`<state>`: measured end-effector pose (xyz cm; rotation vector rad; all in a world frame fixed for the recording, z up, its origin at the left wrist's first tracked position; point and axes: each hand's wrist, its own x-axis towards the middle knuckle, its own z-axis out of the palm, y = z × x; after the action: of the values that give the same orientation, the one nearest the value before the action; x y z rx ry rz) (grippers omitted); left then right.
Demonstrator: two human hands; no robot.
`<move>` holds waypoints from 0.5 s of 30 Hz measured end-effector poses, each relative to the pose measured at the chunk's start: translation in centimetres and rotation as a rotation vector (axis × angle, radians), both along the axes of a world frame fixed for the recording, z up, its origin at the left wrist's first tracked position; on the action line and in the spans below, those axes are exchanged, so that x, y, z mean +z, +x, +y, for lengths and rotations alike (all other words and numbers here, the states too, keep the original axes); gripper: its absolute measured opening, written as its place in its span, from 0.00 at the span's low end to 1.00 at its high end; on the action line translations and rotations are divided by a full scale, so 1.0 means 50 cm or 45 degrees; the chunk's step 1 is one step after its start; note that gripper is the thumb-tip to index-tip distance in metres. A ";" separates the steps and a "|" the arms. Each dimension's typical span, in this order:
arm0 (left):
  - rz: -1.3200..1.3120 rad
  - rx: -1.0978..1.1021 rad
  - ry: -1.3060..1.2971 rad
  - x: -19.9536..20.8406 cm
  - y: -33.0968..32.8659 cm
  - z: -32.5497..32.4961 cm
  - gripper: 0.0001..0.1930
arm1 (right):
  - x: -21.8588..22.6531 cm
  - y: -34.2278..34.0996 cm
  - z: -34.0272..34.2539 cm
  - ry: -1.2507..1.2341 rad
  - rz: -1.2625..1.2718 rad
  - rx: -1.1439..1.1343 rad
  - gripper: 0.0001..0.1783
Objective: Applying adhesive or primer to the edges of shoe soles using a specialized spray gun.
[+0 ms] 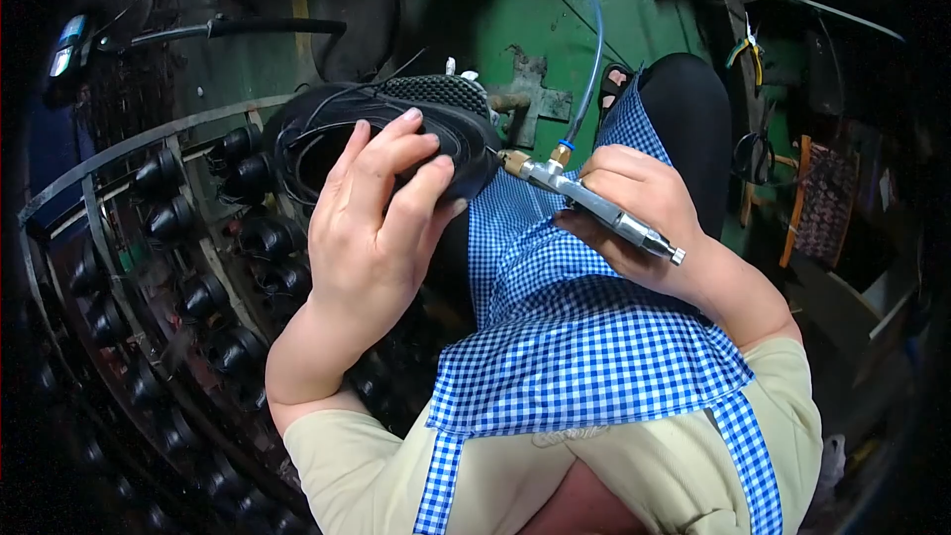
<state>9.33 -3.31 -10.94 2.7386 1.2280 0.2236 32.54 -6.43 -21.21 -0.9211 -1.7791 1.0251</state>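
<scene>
A black lace-up shoe (451, 134) is in my left hand (381, 188), with the fingers spread across its upper and the thumb partly hidden beneath. Its loose laces trail over the opening. My right hand (634, 203) grips a small silver spray gun (594, 206) with a brass nozzle end that points left, right beside the shoe's end. From the gun's top fitting a clear blue air hose (597, 50) curves up and away. Both hands are above my lap, over a blue checked apron (584, 357).
To my left stands a metal rack (94, 188) holding many black shoes (238, 347). Yellow-handled pliers (753, 59) hang at the right, above scissors (755, 154). Near them is a wooden-framed patterned panel (820, 198). A metal cross-shaped stand (535, 94) is on the green floor (649, 15).
</scene>
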 end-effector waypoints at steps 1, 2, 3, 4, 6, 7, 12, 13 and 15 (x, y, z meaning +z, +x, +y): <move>0.000 -0.004 0.008 -0.003 0.006 0.009 0.20 | 0.000 0.001 0.006 0.029 0.005 -0.015 0.11; 0.002 0.024 0.037 -0.005 0.012 0.018 0.20 | 0.000 0.001 0.013 0.058 0.010 -0.030 0.11; 0.001 0.050 0.065 -0.008 0.018 0.029 0.20 | 0.000 0.001 0.019 0.066 0.008 -0.035 0.11; 0.012 0.041 0.106 -0.011 0.024 0.042 0.19 | -0.003 0.000 0.026 0.075 0.001 -0.066 0.11; 0.044 0.142 0.088 -0.008 0.035 0.060 0.19 | -0.008 -0.004 0.046 0.135 -0.018 -0.118 0.11; 0.066 0.183 0.089 -0.007 0.040 0.074 0.18 | -0.011 -0.007 0.057 0.142 -0.019 -0.118 0.11; 0.272 0.265 0.339 -0.018 0.054 0.148 0.15 | -0.025 -0.034 0.124 0.171 -0.021 -0.213 0.10; 0.346 0.283 0.381 -0.020 0.049 0.166 0.16 | -0.028 -0.044 0.138 0.184 -0.012 -0.236 0.10; 0.417 0.372 0.378 -0.021 0.038 0.196 0.16 | -0.034 -0.067 0.166 0.202 0.007 -0.253 0.11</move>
<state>11.24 6.47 -11.99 2.9142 1.8185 -0.0209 29.20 1.86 -22.93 -0.9719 -1.6992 0.7484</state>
